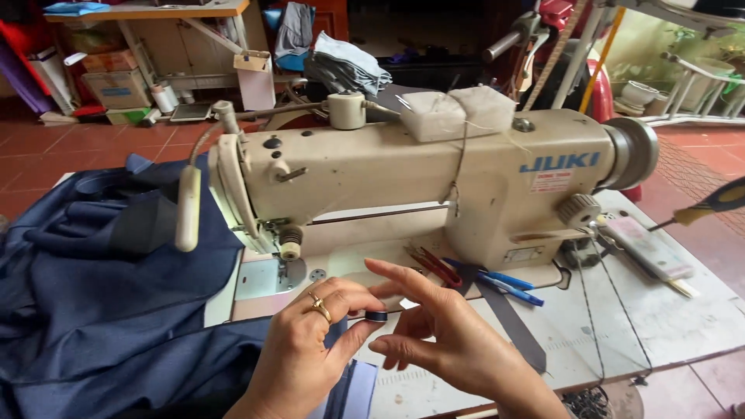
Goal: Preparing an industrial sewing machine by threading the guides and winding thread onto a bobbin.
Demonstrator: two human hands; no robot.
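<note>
The left hand, a gold ring on one finger, pinches a small dark round bobbin between thumb and fingertip, flat faces sideways. Touching it from the right, the right hand is loosely spread and grips nothing. Well beyond, up and left, lies the cream sewing machine's needle plate, beside the navy blue cloth.

Two bare hands, left hand with a gold ring on one finger — knotted band, right hand unadorned, nails short and unpainted, no sleeves reaching the wrists
</note>
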